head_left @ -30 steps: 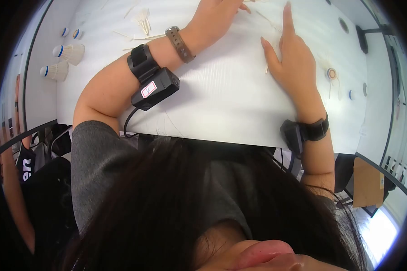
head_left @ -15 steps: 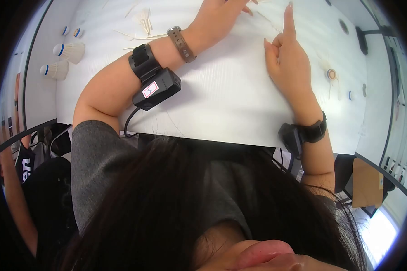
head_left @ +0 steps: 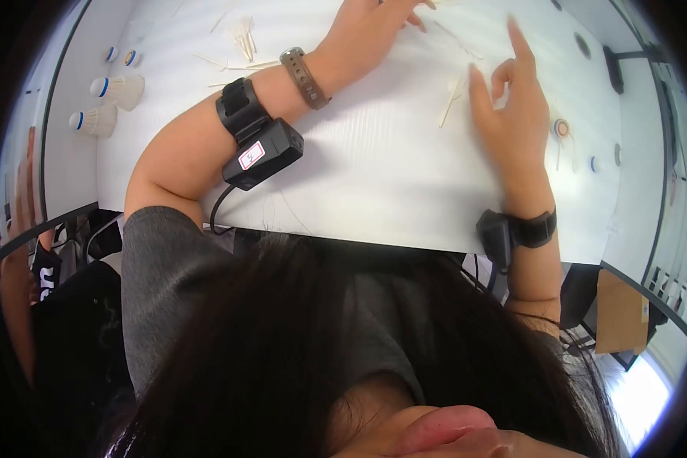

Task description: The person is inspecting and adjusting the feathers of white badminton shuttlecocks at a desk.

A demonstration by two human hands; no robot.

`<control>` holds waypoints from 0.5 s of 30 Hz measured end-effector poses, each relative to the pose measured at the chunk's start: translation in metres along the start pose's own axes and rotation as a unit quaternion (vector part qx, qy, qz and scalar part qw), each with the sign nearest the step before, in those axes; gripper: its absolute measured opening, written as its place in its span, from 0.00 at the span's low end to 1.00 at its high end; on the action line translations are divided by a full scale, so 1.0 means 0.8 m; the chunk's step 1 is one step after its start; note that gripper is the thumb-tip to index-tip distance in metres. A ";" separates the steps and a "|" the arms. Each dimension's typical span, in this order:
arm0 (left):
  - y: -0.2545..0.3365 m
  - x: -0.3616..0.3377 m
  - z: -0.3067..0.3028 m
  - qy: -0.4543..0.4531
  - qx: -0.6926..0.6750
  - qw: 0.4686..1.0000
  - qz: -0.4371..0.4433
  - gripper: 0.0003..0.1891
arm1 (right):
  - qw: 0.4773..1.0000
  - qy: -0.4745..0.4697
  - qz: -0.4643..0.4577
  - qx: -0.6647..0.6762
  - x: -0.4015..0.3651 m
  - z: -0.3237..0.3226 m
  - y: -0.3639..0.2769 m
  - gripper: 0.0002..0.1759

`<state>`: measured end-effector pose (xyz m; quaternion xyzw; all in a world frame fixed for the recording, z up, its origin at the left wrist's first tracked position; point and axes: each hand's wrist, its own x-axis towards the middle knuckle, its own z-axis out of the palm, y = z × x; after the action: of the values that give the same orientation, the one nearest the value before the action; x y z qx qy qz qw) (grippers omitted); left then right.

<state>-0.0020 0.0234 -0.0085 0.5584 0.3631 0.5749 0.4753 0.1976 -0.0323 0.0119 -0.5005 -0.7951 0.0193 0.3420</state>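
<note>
Up at two o'clock, the right hand [head_left: 520, 108] hangs loosely unclenched, index pointing to twelve, thumb apart, pale shuttlecock feathers [head_left: 452, 102] just beside it at nine; and at twelve, the left hand [head_left: 365, 37] stretches out, elbow bent, some fingertips cropped, its grip impossible to read

The worktop [head_left: 389, 183] is white with a faint, fine grain. At the left, the two shuttlecocks [head_left: 122, 91] have cream skirts and white heads ringed in blue; the loose slivers [head_left: 452, 104] are pale cream. A round piece [head_left: 561, 128] at the right shows an orange-brown ring. The watch strap [head_left: 303, 79] is brown with darker holes, the left box [head_left: 277, 150] black, its white label [head_left: 251, 155] edged in pinkish red, the right wristband [head_left: 536, 230] black, the sleeve [head_left: 168, 256] heathered grey.
</note>
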 end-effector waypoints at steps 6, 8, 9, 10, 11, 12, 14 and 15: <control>-0.001 0.000 -0.001 -0.006 -0.003 1.000 -0.002 0.18 | 0.987 -0.046 -0.071 -0.136 0.006 -0.010 -0.001 0.20; -0.002 -0.001 -0.001 -0.001 0.000 1.000 -0.004 0.18 | 0.982 -0.076 -0.073 -0.159 0.005 -0.007 -0.002 0.22; -0.001 -0.002 -0.002 0.004 0.000 1.000 -0.010 0.18 | 0.983 -0.059 -0.084 -0.152 0.005 -0.001 0.000 0.22; -0.001 -0.003 -0.002 0.007 0.000 1.000 -0.015 0.18 | 0.984 -0.041 -0.095 -0.146 0.004 0.010 0.004 0.21; -0.001 -0.003 -0.002 0.003 -0.002 1.000 -0.014 0.18 | 0.984 -0.022 -0.106 -0.141 0.003 0.017 0.006 0.21; -0.001 -0.002 -0.003 -0.001 -0.004 1.000 -0.012 0.18 | 0.984 -0.023 -0.104 -0.145 0.002 0.020 0.005 0.20; -0.001 -0.001 0.000 -0.005 -0.006 1.000 -0.006 0.18 | 0.983 -0.027 -0.101 -0.149 0.001 0.024 0.004 0.17; 0.000 -0.001 0.000 -0.006 -0.007 1.000 -0.004 0.18 | 0.983 -0.031 -0.099 -0.150 0.000 0.024 0.004 0.16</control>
<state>-0.0017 0.0227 -0.0084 0.5570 0.3582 0.5725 0.4834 0.1897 -0.0247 -0.0038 -0.4640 -0.8448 -0.1185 0.2386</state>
